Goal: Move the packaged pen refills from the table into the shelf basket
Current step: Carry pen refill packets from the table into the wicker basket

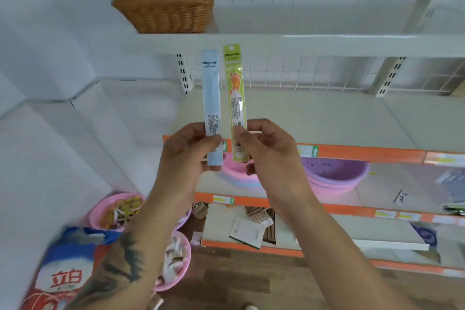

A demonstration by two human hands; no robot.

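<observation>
My left hand (187,151) pinches the lower end of a long light-blue refill packet (210,93), which stands upright. Beside it, my right hand (266,148) pinches a green refill packet (235,88) with an orange foot picture, also upright. The two packets are side by side, nearly touching, in front of the shelves. A brown wicker basket (168,7) sits on the upper white shelf, above and left of the packets. Its inside is hidden from this angle.
White shelves (302,44) with orange-edged lower boards (364,152) stand ahead. Pink and purple plastic basins (337,173) sit on a lower shelf. More pink basins (118,211) and a red-and-blue bag (65,272) lie at lower left on the wooden floor.
</observation>
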